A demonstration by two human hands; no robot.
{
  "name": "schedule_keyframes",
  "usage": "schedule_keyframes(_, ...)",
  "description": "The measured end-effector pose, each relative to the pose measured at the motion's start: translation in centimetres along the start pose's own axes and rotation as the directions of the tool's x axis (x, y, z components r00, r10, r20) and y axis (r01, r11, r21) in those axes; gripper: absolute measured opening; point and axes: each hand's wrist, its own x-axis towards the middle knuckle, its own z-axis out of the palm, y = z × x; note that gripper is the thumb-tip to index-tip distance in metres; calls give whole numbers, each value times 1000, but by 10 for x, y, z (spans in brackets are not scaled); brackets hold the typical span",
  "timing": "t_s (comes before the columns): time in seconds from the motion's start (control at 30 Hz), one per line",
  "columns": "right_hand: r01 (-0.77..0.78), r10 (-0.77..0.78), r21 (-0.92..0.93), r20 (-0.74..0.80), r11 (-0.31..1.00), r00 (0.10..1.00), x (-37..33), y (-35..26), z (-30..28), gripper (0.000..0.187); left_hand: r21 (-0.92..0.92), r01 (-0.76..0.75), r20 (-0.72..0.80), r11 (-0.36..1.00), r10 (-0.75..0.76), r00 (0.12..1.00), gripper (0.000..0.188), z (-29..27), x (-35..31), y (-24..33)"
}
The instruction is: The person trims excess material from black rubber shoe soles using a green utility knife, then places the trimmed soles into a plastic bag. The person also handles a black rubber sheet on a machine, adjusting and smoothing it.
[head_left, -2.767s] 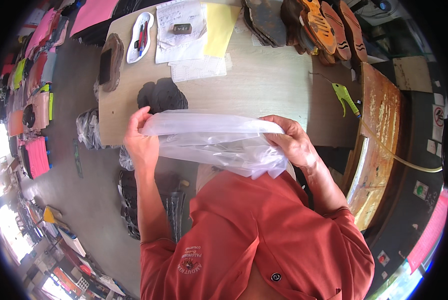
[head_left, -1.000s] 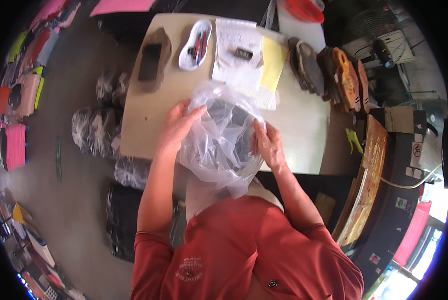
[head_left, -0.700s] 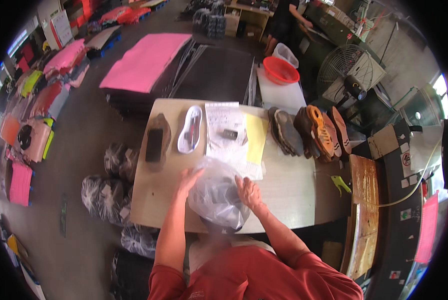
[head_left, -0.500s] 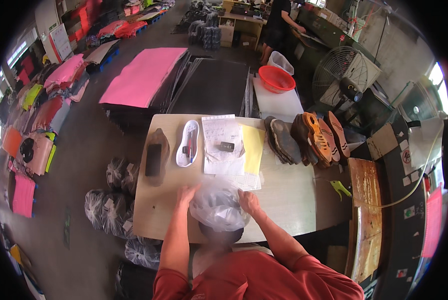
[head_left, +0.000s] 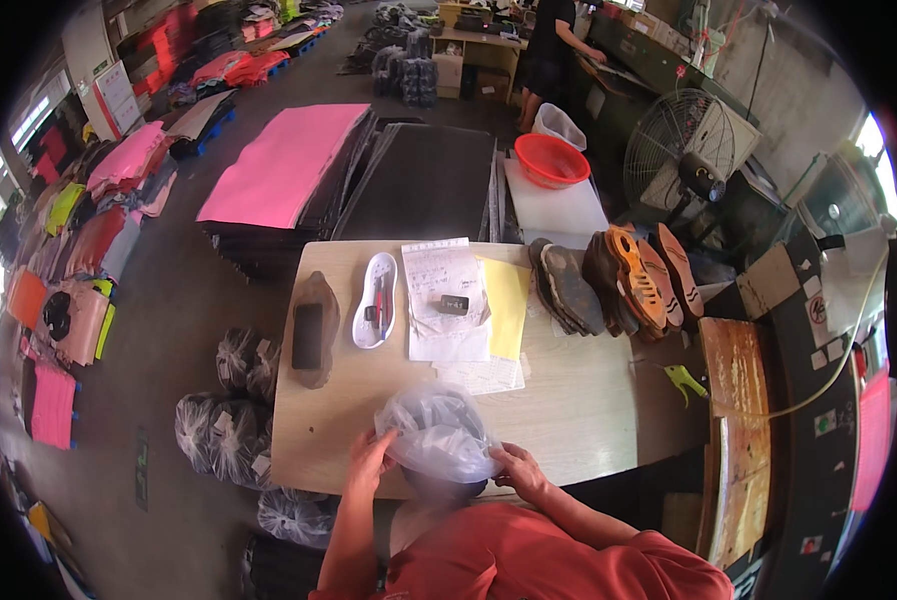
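**One clear plastic bag (head_left: 438, 430), part-way over a dark bundle (head_left: 443, 490)**

Head view.

Progress: You have the bag opened out and sitting over the top of the bundle, at the near edge of the table (head_left: 568, 420). A dark lower part shows below the hem, so the covering looks incomplete; no tie or seal is visible.

Left hand (head_left: 370, 455): fingers and thumb nearly together, gripping the bag's left edge. Right hand (head_left: 518, 470): pinched on its lower right edge.

Bag: thin, milky film, crumpled into glossy folds, rounded overall.

Bundle: dark, curved at the bottom; blurred, kind not certain.

Table: pale, smooth, faintly wood-grained.

Far side of table: white sole (head_left: 381, 265), smooth and hollow, holding pens (head_left: 376, 298); flat black phone (head_left: 308, 335) on a brown sole (head_left: 313, 283); creased white papers (head_left: 446, 342); plain yellow sheet (head_left: 506, 310).

Floor, left: wrapped bundles (head_left: 208, 440), dark lumps under shiny, puckered film.
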Motion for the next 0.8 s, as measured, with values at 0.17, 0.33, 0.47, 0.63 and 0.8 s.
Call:
schedule_keyframes(0.17,164,-125,-226,178,960,976,-1,27,-10,54,-120,68,124,991,-53,991,29,-11,-26,-19)
schedule_keyframes(0.33,131,-92,-212,184,968,979,4,55,-13,54,-451,187,190,873,-111,976,22,-17,-39,-43)
schedule_keyframes(0.47,160,-87,-312,235,937,968,-3,61,-17,46,-640,218,347,737,25,938,28,-27,-40,-68)
schedule_keyframes(0.63,275,-166,-262,372,925,913,12,91,-25,33,-561,174,398,809,79,914,32,-39,-41,-98)
schedule_keyframes(0.8,462,-248,-384,490,799,836,29,103,-32,29,-218,-252,405,943,322,856,26,-41,-51,-115)
